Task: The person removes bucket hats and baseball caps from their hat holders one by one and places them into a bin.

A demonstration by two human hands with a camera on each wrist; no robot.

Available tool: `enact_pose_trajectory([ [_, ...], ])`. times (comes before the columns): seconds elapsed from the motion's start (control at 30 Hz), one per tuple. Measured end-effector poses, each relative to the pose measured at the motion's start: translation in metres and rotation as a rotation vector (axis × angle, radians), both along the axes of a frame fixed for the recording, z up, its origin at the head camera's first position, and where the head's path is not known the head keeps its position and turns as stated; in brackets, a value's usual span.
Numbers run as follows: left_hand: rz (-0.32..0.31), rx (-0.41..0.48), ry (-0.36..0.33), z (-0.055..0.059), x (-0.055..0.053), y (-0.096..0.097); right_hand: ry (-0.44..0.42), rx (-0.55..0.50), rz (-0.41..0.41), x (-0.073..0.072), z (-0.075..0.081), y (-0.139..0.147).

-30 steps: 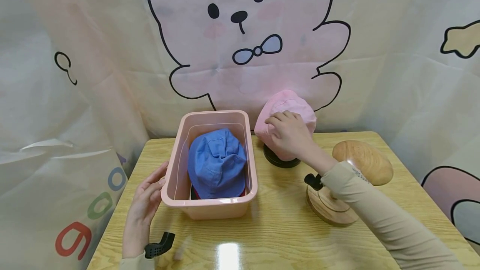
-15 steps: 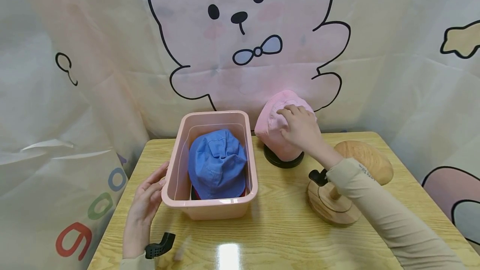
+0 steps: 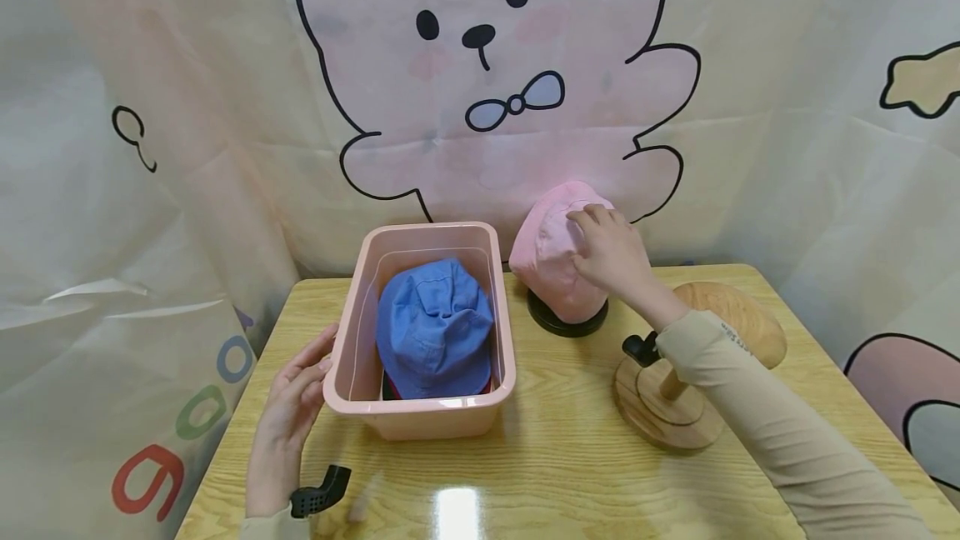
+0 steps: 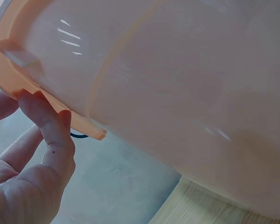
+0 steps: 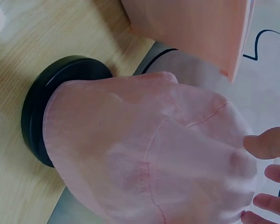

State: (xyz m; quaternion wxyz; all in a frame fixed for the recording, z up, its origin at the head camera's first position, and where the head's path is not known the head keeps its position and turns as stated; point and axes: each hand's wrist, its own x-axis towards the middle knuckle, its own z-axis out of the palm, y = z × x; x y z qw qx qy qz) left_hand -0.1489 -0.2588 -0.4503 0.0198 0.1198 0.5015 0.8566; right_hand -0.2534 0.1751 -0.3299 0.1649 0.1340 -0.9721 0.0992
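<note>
A pink brimmed hat (image 3: 555, 244) sits on a stand with a round black base (image 3: 567, 325), right of a pink plastic bin (image 3: 435, 417). My right hand (image 3: 613, 252) is at the hat's crown, fingers spread and loosely bent. In the right wrist view, its thumb (image 5: 267, 142) and fingers lie at the crown's edge; whether they touch is unclear. My left hand (image 3: 288, 407) rests against the bin's left side. In the left wrist view its bent fingers (image 4: 49, 126) meet the underside of the rim. Inside the bin lies a blue cap (image 3: 435, 327).
A wooden stand with a rounded head (image 3: 731, 319) and round base (image 3: 667, 407) stands on the right, partly behind my right sleeve. Something dark green and red (image 3: 388, 388) shows under the blue cap. A printed cloth backdrop (image 3: 480, 165) rises behind the wooden table (image 3: 555, 473).
My right hand has shifted right across the hat's crown, more at first, then slightly. The hat stays on its stand. My left hand and the bin have not visibly moved.
</note>
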Motion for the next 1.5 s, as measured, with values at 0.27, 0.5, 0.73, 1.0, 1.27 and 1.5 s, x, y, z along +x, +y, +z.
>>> enact_pose_trajectory([
  [0.27, -0.011, -0.001, 0.028, 0.0, -0.002, 0.002, -0.022, -0.003, -0.04, -0.006, -0.002, 0.005],
  [0.5, -0.017, 0.008, 0.06, -0.002, -0.003, 0.002, -0.039, -0.012, -0.038, -0.007, 0.0, 0.006],
  [0.73, 0.004, -0.028, 0.002, 0.001, -0.002, 0.002, -0.025, -0.041, -0.011, -0.009, -0.001, 0.007],
  [1.0, 0.023, -0.042, -0.035, 0.002, 0.0, 0.001, -0.006, -0.053, 0.01, -0.011, -0.003, 0.009],
  [1.27, 0.019, -0.04, -0.026, 0.0, -0.001, 0.0, -0.004, -0.045, 0.009, -0.009, -0.003, 0.008],
  [1.5, 0.027, -0.053, -0.034, 0.0, 0.0, 0.0, 0.006, -0.051, 0.019, -0.007, -0.004, 0.009],
])
